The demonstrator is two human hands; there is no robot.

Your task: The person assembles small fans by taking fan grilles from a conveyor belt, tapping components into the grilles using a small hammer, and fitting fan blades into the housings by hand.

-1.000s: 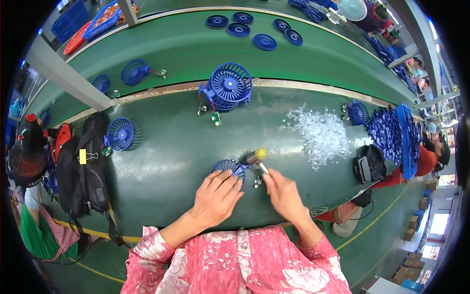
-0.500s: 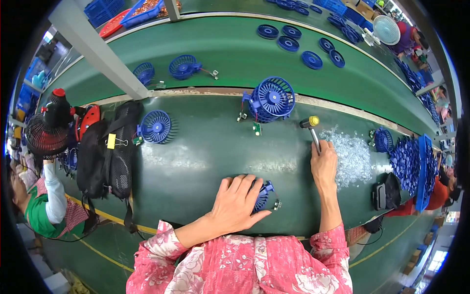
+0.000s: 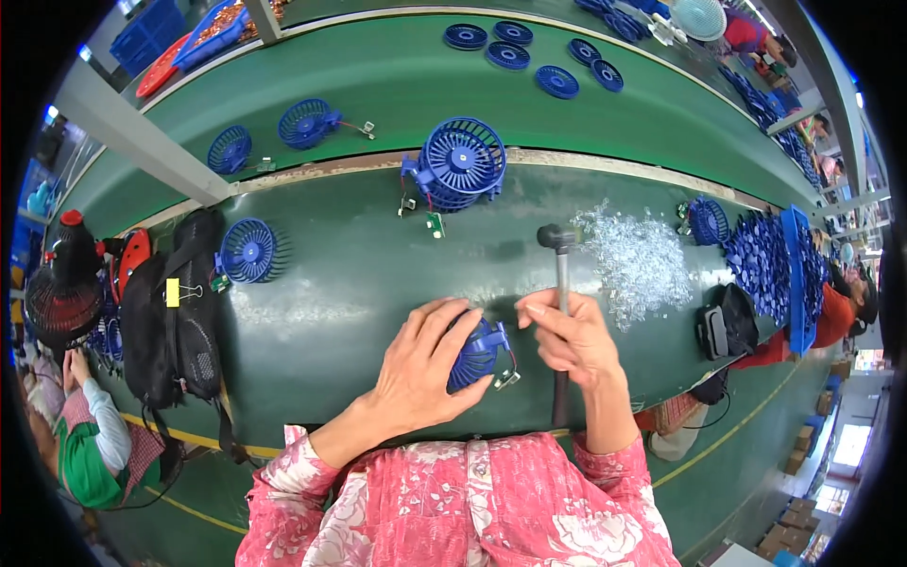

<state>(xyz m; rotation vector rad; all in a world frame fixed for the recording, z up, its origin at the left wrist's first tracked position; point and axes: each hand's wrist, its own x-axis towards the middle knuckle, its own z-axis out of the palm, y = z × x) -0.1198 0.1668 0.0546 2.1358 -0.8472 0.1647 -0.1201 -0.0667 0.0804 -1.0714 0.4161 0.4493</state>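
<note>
the left grip [image 3: 416, 364] of the person is curled over a small blue fan cage [image 3: 475, 357], clasping it, fingers across its top and side, thumb along its lower edge. this cage sits on the dark green surface [image 3: 331, 350], close in front of the person's body, its right part showing past the hand. a wire runs from it to a small circuit board [image 3: 508, 380] just beside it.

the right grip [image 3: 578, 342] hovers to the right of the cage, thumb and forefinger bent toward each other, their tips close; i cannot tell whether they pinch anything. a hammer [image 3: 563, 269] passes beneath this hand, its dark head pointing away from the person and its handle end showing below the wrist side; whether the hand touches it is unclear.

farther right, a loose heap of small clear pieces [image 3: 642, 269] spreads over the surface. beyond it are a black pouch [image 3: 727, 319], a pile of blue parts [image 3: 754, 250] and a blue tray [image 3: 798, 283].

ahead, near the far edge, stands a larger blue fan cage [image 3: 463, 161]. to the left are another blue cage [image 3: 248, 250] and a black bag [image 3: 179, 331] with a yellow clip [image 3: 172, 292]. past the edge, blue discs [image 3: 508, 55] lie on a green belt [image 3: 397, 90].
</note>
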